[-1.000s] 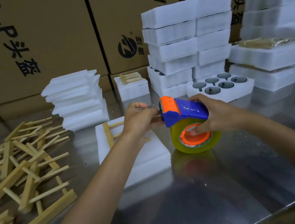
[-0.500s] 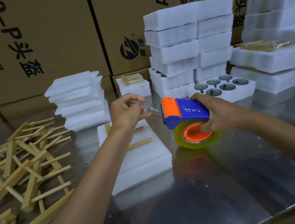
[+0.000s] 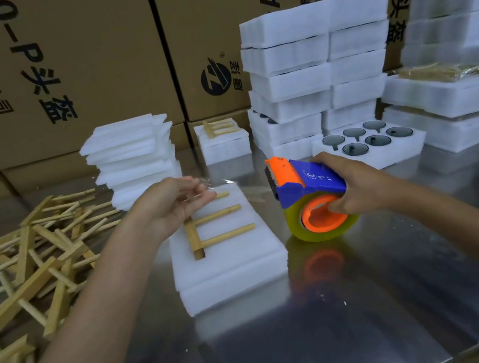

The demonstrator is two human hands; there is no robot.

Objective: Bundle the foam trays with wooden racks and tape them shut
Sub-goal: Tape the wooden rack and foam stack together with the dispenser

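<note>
Behind left hand (image 3: 173,204), wooden rack (image 3: 210,227) partly hidden, clear tape (image 3: 201,183) faint

Wooden rack (image 3: 213,226) on foam tray (image 3: 231,262), dispenser (image 3: 311,199) right.

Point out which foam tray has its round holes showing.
The low foam tray just behind the right hand and tape dispenser. Its top shows six dark round pockets; every other tray is covered or stacked under more foam.
</note>
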